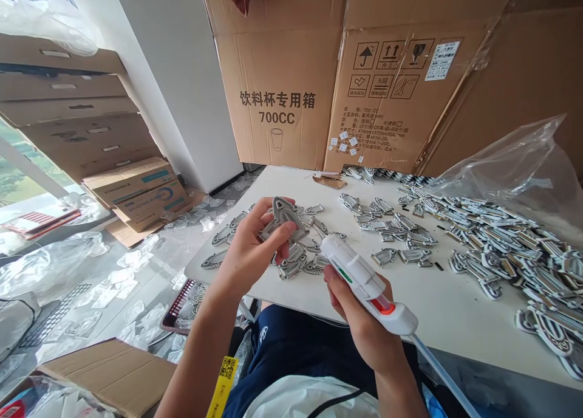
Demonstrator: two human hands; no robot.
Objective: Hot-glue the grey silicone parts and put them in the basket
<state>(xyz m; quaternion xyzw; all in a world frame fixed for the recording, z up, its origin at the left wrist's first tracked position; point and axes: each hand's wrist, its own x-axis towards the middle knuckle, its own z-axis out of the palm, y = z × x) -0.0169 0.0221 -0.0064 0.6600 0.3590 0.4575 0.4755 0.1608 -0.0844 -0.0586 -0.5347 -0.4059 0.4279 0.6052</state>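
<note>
The left grip (255,242) pinches one grey piece (286,219) above the tabletop (444,302). The right grip (357,315) is wrapped around one white glue gun (357,272), its nozzle aimed between ten and eleven o'clock, near the piece. From the hands, one heap (514,242), uncountable, lies at three o'clock, one clear bag (510,163) at two, one basket (169,322) at eight.

On my feed I see navy bottoms (300,345) with a small white emblem (263,335), white fabric (296,397) at the waist, bare forearms (204,339).
</note>
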